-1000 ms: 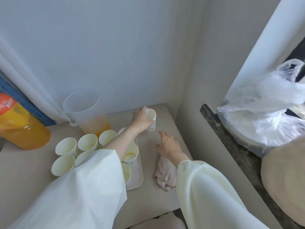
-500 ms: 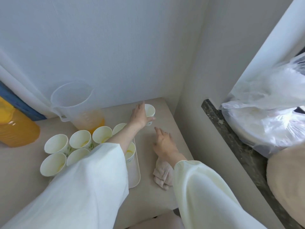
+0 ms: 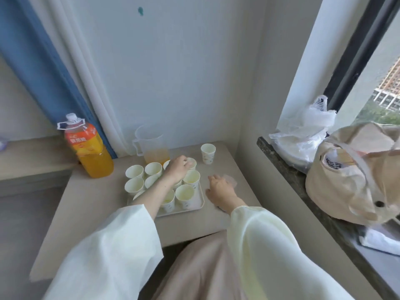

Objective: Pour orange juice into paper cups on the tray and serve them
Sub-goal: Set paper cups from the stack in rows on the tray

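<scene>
1. Nearest to the person, the right hand [image 3: 220, 188] lies flat and relaxed on the table [image 3: 97, 213], fingertips at a pinkish cloth [image 3: 231, 181]. It holds nothing and probably only supports the body.
2. Just left of this hand stands the tray [image 3: 200, 206], where paper cups [image 3: 184, 192] are packed in rows. The close ones show pale yellow juice low inside.
3. Over the tray's far side, the left hand [image 3: 176, 169] curls its fingers on one cup [image 3: 192, 163], I think to lift it for serving.
4. Beyond these fingers a single cup [image 3: 208, 153] stands apart, likely served already.
5. Farther left of that hand wait the pitcher [image 3: 151, 146], with little juice, and the bottle [image 3: 88, 148].
</scene>
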{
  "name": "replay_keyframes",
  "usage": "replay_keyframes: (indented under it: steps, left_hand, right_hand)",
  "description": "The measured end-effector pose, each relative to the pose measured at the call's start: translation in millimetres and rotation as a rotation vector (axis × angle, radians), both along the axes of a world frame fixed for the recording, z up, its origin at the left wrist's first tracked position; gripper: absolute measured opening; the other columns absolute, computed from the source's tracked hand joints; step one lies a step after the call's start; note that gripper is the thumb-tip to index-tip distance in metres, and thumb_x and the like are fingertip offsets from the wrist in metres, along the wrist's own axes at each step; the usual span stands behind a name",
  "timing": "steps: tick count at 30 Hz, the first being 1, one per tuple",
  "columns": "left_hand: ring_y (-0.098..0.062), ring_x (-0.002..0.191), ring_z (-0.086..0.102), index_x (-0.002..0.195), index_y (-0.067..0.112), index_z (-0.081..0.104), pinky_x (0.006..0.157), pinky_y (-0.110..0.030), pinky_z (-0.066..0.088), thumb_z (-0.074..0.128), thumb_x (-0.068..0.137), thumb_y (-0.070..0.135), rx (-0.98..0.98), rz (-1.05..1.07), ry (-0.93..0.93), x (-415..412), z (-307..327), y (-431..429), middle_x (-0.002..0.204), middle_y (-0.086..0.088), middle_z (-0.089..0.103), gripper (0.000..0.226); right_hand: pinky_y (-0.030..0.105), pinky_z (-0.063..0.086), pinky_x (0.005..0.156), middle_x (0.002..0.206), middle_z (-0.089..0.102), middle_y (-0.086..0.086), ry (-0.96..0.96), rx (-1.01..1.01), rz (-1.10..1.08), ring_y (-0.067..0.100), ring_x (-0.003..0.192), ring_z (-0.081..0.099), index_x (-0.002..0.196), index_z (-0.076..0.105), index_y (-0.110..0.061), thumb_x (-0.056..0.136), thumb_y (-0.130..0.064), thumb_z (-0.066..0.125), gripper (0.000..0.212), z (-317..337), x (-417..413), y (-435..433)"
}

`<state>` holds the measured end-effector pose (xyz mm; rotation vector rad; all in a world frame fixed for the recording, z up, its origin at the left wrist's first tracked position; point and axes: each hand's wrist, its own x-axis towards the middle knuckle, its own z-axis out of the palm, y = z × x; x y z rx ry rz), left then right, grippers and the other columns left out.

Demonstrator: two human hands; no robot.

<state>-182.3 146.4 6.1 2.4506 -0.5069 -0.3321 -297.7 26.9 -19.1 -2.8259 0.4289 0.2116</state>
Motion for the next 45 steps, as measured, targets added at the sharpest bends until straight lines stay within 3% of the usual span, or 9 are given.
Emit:
replay_keyframes:
  steps: [4, 9, 12, 15, 20, 27, 31, 36, 45]
  left_hand:
    - [-0.020, 0.088, 0.046, 0.088, 0.014, 0.055, 0.075, -0.033, 0.037, 0.045, 0.100, 0.021, -0.017, -0.042, -0.023, -61, 1, 54, 0.091, -0.004, 0.048, 0.017]
    - [-0.015, 0.057, 0.022, 0.062, 0.020, 0.023, 0.053, -0.032, 0.014, 0.043, 0.096, 0.013, -0.002, -0.042, -0.031, -106, -18, 104, 0.060, 0.002, 0.024, 0.041]
    - [-0.018, 0.062, 0.031, 0.066, 0.017, 0.034, 0.058, -0.031, 0.024, 0.043, 0.097, 0.018, -0.032, 0.035, 0.036, -108, -31, 117, 0.064, 0.000, 0.035, 0.033]
    - [-0.023, 0.081, 0.049, 0.090, 0.009, 0.057, 0.069, -0.030, 0.036, 0.046, 0.100, 0.027, -0.072, 0.097, 0.109, -102, -59, 123, 0.085, -0.004, 0.055, 0.023]
    - [-0.029, 0.105, 0.056, 0.107, 0.007, 0.062, 0.080, -0.031, 0.040, 0.044, 0.099, 0.032, -0.014, 0.208, 0.250, -85, -133, 128, 0.113, -0.008, 0.064, 0.031]
    - [-0.026, 0.090, 0.059, 0.095, 0.009, 0.064, 0.072, -0.031, 0.041, 0.048, 0.097, 0.023, 0.078, 0.220, 0.372, -37, -174, 117, 0.094, -0.006, 0.064, 0.022]
    - [-0.017, 0.062, 0.030, 0.064, 0.020, 0.033, 0.055, -0.030, 0.019, 0.044, 0.089, 0.007, 0.173, 0.143, 0.545, -26, -144, 122, 0.063, 0.000, 0.034, 0.030]
    - [-0.016, 0.073, 0.036, 0.075, 0.020, 0.035, 0.058, -0.030, 0.025, 0.047, 0.092, 0.020, 0.302, 0.135, 0.695, -33, -60, 127, 0.077, 0.000, 0.041, 0.021]
    - [-0.017, 0.074, 0.040, 0.072, 0.020, 0.037, 0.067, -0.029, 0.029, 0.044, 0.082, 0.026, 0.190, 0.196, 0.686, 6, 113, 120, 0.080, -0.003, 0.043, 0.014]
  right_hand:
    - [0.038, 0.039, 0.096, 0.131, 0.049, 0.015, -0.001, 0.005, 0.034, 0.033, 0.122, 0.047, 0.128, 0.046, -0.002, 0.096, -0.016, 0.044, 0.035, 10, -39, 50]
    - [0.037, 0.042, 0.089, 0.127, 0.051, 0.015, -0.014, 0.013, 0.078, 0.033, 0.116, 0.051, 0.119, 0.050, -0.001, 0.094, -0.012, 0.043, 0.029, -1, -69, 95]
    - [0.036, 0.042, 0.088, 0.126, 0.051, 0.015, -0.006, 0.016, 0.099, 0.032, 0.115, 0.050, 0.120, 0.050, -0.001, 0.093, -0.010, 0.042, 0.029, -12, -69, 109]
    - [0.036, 0.042, 0.087, 0.127, 0.050, 0.015, 0.001, 0.027, 0.091, 0.032, 0.116, 0.049, 0.121, 0.049, -0.001, 0.095, -0.010, 0.041, 0.029, -30, -58, 116]
    - [0.036, 0.036, 0.096, 0.129, 0.050, 0.014, 0.062, 0.038, 0.100, 0.031, 0.121, 0.046, 0.124, 0.050, -0.002, 0.096, -0.010, 0.041, 0.031, -87, -34, 120]
    - [0.037, 0.042, 0.092, 0.120, 0.055, 0.013, 0.200, 0.146, -0.006, 0.032, 0.116, 0.048, 0.119, 0.053, -0.003, 0.092, -0.004, 0.040, 0.030, -136, -1, 88]
    - [0.036, 0.040, 0.100, 0.129, 0.050, 0.012, 0.510, 0.256, -0.064, 0.031, 0.121, 0.047, 0.126, 0.048, -0.006, 0.092, -0.008, 0.038, 0.036, -100, 8, 69]
    - [0.035, 0.041, 0.099, 0.136, 0.048, 0.011, 0.670, 0.341, -0.022, 0.030, 0.122, 0.049, 0.132, 0.047, -0.008, 0.094, -0.016, 0.040, 0.040, -21, 3, 62]
    - [0.035, 0.042, 0.099, 0.138, 0.050, 0.009, 0.748, 0.223, 0.048, 0.028, 0.124, 0.051, 0.133, 0.049, -0.009, 0.092, -0.017, 0.046, 0.042, 128, 31, 9]
